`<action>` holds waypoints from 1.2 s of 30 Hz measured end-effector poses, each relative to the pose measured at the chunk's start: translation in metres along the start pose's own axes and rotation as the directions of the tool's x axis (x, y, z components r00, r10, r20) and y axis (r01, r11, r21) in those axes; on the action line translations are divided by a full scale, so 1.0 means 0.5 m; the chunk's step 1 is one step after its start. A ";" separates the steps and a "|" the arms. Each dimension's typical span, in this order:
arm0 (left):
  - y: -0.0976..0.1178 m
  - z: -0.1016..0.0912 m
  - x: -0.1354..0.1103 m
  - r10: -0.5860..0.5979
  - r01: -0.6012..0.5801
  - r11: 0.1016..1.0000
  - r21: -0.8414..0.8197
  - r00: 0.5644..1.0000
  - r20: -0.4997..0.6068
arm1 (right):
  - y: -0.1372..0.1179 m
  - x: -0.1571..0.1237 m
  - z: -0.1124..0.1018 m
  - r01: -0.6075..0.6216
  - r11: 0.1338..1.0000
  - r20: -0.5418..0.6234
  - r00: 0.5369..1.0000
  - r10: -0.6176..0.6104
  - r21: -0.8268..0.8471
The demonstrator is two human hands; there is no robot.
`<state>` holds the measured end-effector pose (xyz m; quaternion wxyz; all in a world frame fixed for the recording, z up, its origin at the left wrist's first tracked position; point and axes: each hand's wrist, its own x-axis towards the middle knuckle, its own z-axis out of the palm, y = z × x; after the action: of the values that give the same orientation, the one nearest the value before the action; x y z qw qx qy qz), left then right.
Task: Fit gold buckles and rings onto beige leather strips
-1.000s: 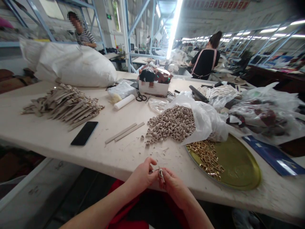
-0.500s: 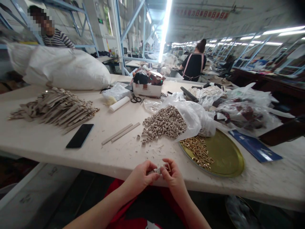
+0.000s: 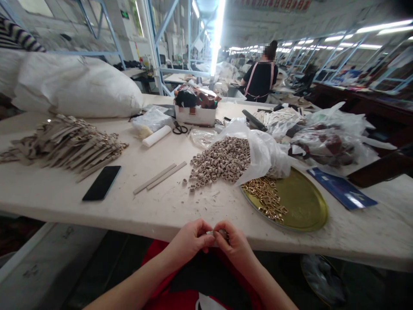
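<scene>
At the table's front edge my left hand [image 3: 196, 236] and my right hand [image 3: 232, 239] meet, fingers closed in a pinch. Between them shows a short pale end of a beige strap [image 3: 210, 233]; the rest is hidden by the fingers. A glint of metal, likely a buckle, sits in my right hand. Beyond the hands lies a heap of small beige strap loops [image 3: 222, 161], spilling from a clear plastic bag [image 3: 269, 157]. Right of it a round gold tray [image 3: 305, 202] holds many gold buckles [image 3: 266, 198]. Two loose beige strips [image 3: 158, 178] lie left of the loops.
A pile of buckled beige straps [image 3: 69, 146] and a dark phone [image 3: 102, 183] lie left on the table [image 3: 129, 215]. Farther back are scissors [image 3: 179, 128], a white box [image 3: 195, 116] and a big white sack [image 3: 80, 86]. A blue folder [image 3: 342, 187] lies right. A co-worker [image 3: 260, 77] stands behind.
The view has shifted slightly. My right hand has closed further over the strap's end, so the gold buckle that showed between its fingers is now mostly covered.
</scene>
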<state>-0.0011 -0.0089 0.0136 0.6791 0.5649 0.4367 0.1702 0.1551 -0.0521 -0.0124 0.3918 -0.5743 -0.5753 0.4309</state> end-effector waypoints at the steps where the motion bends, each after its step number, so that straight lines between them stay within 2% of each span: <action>1: 0.001 -0.001 0.002 -0.011 0.011 1.000 0.020 1.000 0.011 | 0.002 0.000 -0.005 0.007 0.999 0.022 1.000 -0.007 -0.038; 6: 0.010 -0.015 0.009 -0.041 0.037 0.998 0.045 0.995 0.089 | 0.012 0.013 -0.018 -0.024 0.997 0.041 0.999 0.027 -0.069; 10: 0.014 -0.019 0.014 -0.119 0.109 0.991 0.076 0.984 0.134 | 0.010 0.017 -0.024 -0.051 0.998 0.141 0.989 0.044 0.045; 13: 0.016 -0.012 0.020 -0.123 0.113 0.991 0.069 0.980 0.158 | 0.010 0.013 -0.027 -0.080 0.991 0.184 0.981 0.059 0.106; 15: 0.019 -0.009 0.025 -0.122 0.115 0.992 0.054 0.979 0.162 | 0.013 0.011 -0.025 -0.097 0.985 0.169 0.983 0.072 0.146; 17: 0.023 -0.012 0.032 -0.142 0.130 0.988 0.086 0.977 0.160 | 0.020 0.013 -0.020 -0.101 0.977 0.104 0.991 0.083 0.185; 19: 0.029 -0.017 0.036 -0.162 0.135 0.976 0.170 0.974 0.159 | 0.027 0.018 -0.013 -0.084 0.980 0.012 0.996 0.083 0.182; 21: 0.037 -0.022 0.037 -0.171 0.124 0.957 0.263 0.972 0.161 | 0.033 0.025 -0.005 -0.059 0.987 -0.032 0.997 0.065 0.148; 26: 0.060 -0.026 0.031 -0.148 0.046 0.896 0.443 0.969 0.199 | 0.036 0.032 0.009 -0.036 0.987 0.028 0.999 0.032 0.157; 29: 0.071 -0.038 0.028 -0.124 -0.013 0.825 0.565 0.971 0.204 | 0.032 0.030 0.010 -0.018 0.992 -0.009 1.000 0.019 0.127; 32: 0.075 -0.052 0.023 -0.051 -0.067 0.768 0.637 0.985 0.166 | 0.029 0.027 0.008 0.014 0.997 -0.009 1.000 -0.013 0.073; 36: 0.068 -0.048 0.014 -0.055 -0.062 0.806 0.589 0.982 0.179 | 0.026 0.023 0.008 0.045 0.998 0.004 0.999 -0.045 0.043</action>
<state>-0.0072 0.0216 0.0426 0.5071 0.7623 0.4013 -0.0269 0.1552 -0.0414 -0.0263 0.4121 -0.5517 -0.5798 0.4354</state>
